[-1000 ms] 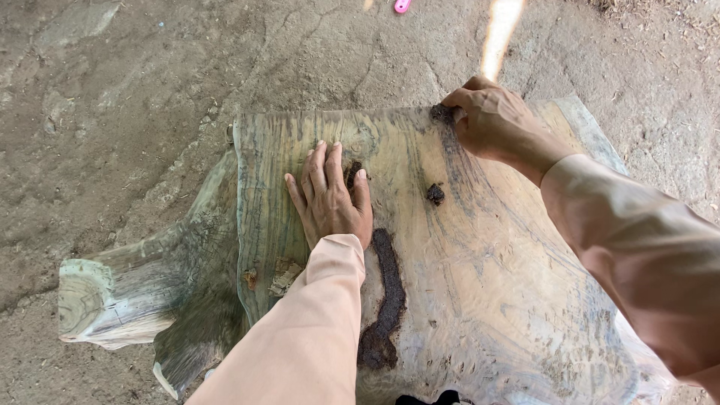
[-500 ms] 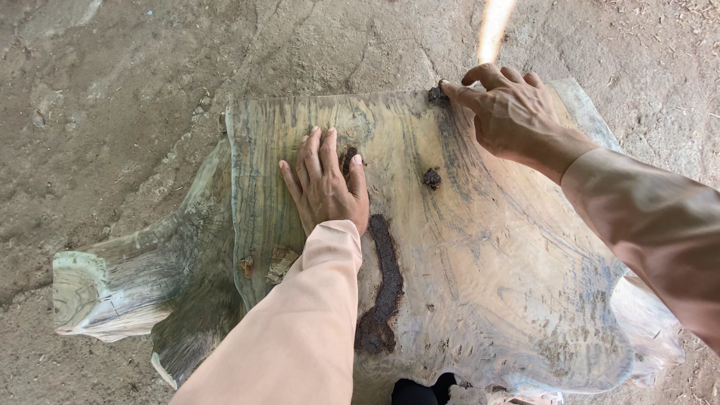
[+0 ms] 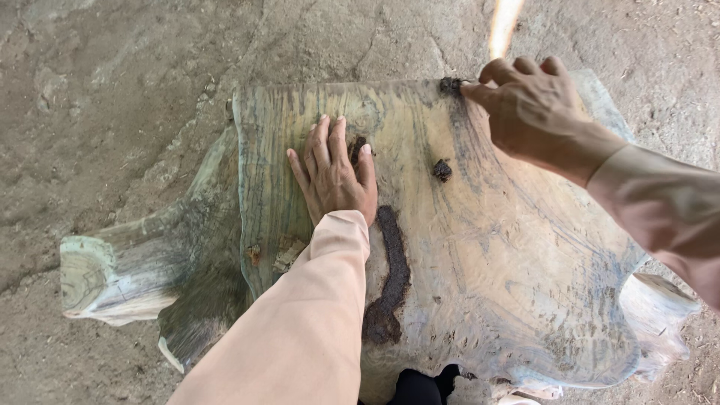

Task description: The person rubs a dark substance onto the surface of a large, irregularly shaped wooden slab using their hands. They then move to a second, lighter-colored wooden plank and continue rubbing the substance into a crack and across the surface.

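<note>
Wood slab [image 3: 480, 247] directly under both hands, flat on dirt floor [image 3: 112, 90]. Left hand [image 3: 334, 172] palm down, fingers spread flat, holding nothing; long dark streak [image 3: 390, 277] just behind it. Right hand [image 3: 529, 112] farther out, fingertips pinched at dark knot [image 3: 450, 85] on slab's far edge.

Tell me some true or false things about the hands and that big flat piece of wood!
1. The left hand lies flat, palm down, on the pale greenish-grey wooden slab. True.
2. The right hand rests in the slab's middle. False: it is at the far edge, fingers by a dark knot.
3. A long dark brown streak runs down the slab near the left sleeve. True.
4. The slab stands on green grass. False: bare grey dirt ground surrounds it.
5. Both arms wear pale peach long sleeves. True.
</note>
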`<state>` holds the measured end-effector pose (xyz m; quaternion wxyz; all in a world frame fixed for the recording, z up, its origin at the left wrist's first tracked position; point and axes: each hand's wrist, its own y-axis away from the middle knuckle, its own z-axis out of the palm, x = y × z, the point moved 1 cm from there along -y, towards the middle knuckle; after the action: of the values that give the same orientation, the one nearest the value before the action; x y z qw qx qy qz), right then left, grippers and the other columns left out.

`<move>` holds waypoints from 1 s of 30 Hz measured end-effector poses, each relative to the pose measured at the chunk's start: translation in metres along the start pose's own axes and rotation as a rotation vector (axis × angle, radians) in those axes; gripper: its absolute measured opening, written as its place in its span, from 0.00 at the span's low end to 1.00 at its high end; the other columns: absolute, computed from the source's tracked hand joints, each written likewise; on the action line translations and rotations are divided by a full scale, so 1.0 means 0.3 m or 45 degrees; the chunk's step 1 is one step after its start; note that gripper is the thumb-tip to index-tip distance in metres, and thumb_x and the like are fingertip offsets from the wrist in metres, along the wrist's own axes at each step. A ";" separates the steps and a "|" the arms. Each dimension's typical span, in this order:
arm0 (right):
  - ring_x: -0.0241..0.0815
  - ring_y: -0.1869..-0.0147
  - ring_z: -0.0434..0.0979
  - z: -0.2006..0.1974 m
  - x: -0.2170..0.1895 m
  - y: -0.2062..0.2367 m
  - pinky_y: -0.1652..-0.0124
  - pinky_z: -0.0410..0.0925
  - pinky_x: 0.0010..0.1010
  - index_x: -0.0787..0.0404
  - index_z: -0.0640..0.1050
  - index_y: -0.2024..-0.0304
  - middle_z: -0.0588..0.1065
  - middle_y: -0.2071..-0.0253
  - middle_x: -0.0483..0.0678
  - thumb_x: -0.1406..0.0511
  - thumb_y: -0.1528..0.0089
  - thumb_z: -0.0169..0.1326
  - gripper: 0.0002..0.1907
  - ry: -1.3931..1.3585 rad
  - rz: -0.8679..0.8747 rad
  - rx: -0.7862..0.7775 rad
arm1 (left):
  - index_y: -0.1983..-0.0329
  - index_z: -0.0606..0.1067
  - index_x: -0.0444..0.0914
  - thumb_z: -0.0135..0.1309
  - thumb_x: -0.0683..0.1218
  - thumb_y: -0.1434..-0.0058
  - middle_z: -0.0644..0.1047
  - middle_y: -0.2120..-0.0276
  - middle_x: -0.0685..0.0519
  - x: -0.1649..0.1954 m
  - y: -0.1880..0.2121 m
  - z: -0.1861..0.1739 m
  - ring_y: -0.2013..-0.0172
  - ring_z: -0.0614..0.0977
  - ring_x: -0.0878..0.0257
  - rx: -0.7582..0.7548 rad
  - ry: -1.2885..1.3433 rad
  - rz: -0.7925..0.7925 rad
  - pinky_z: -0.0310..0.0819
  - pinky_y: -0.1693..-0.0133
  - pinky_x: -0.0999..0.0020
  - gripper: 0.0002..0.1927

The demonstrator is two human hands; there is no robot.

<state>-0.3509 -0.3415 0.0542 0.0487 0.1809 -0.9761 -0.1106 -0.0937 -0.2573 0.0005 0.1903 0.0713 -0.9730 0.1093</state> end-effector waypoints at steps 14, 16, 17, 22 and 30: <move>0.47 0.45 0.70 0.053 -0.096 0.003 0.44 0.61 0.42 0.52 0.73 0.33 0.72 0.46 0.50 0.69 0.29 0.37 0.24 0.046 0.088 0.048 | 0.29 0.63 0.47 0.44 0.58 0.29 0.62 0.29 0.54 0.003 0.010 0.002 0.28 0.59 0.57 0.007 -0.004 0.009 0.37 0.27 0.43 0.28; 0.47 0.49 0.70 0.046 -0.095 0.011 0.48 0.61 0.43 0.55 0.71 0.34 0.72 0.49 0.51 0.66 0.30 0.38 0.23 0.141 0.039 0.046 | 0.28 0.63 0.46 0.43 0.58 0.29 0.61 0.29 0.53 0.005 0.011 0.001 0.28 0.59 0.56 0.002 0.000 0.016 0.37 0.27 0.43 0.28; 0.48 0.51 0.70 0.038 -0.095 0.015 0.50 0.61 0.43 0.56 0.71 0.34 0.72 0.51 0.51 0.65 0.31 0.38 0.23 0.190 0.010 0.044 | 0.28 0.63 0.46 0.43 0.58 0.29 0.61 0.29 0.53 0.004 0.009 -0.001 0.28 0.59 0.56 0.002 0.001 0.015 0.37 0.27 0.43 0.28; 0.48 0.47 0.70 -0.004 -0.080 0.069 0.44 0.59 0.45 0.50 0.72 0.34 0.72 0.42 0.49 0.71 0.37 0.41 0.29 -0.129 0.060 0.047 | 0.28 0.62 0.46 0.43 0.59 0.29 0.61 0.29 0.54 0.004 0.004 -0.002 0.28 0.59 0.56 -0.011 -0.021 0.003 0.36 0.27 0.43 0.28; 0.47 0.49 0.70 0.045 -0.123 0.051 0.46 0.58 0.45 0.52 0.69 0.29 0.72 0.46 0.52 0.74 0.35 0.37 0.32 -0.275 0.047 0.153 | 0.28 0.62 0.47 0.42 0.59 0.29 0.61 0.29 0.54 0.003 0.005 0.004 0.28 0.58 0.57 -0.022 -0.028 0.002 0.36 0.27 0.43 0.28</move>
<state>-0.3237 -0.3115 0.0426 -0.0655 0.1525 -0.9837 -0.0698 -0.0951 -0.2563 -0.0005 0.1800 0.0700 -0.9760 0.1003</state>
